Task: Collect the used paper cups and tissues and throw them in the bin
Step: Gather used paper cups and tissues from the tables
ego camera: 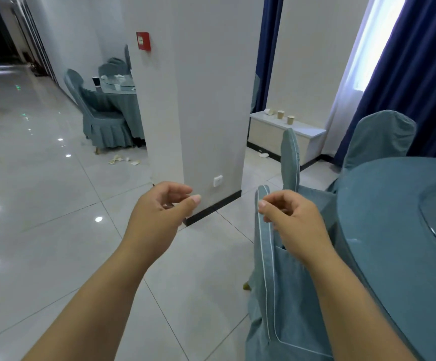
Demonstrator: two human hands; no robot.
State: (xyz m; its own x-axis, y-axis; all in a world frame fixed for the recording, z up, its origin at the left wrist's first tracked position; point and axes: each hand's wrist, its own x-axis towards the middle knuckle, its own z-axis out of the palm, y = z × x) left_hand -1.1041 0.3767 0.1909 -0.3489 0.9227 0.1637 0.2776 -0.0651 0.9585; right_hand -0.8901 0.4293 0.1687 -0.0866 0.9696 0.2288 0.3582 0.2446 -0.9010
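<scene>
Out in front of you, your left grip (164, 207) and right grip (287, 214) hang loosely curled, holding nothing. Far off, paper cups (280, 114) sit at the left end of the white worktop (308, 130); a tissue (263, 155) lies on the floor (55, 230) below.

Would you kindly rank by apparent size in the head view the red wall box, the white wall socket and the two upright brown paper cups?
1. Red wall box.
2. White wall socket, only slightly bigger than a cup; it is nearer the camera.
3. The two upright brown paper cups, which look alike.
</scene>
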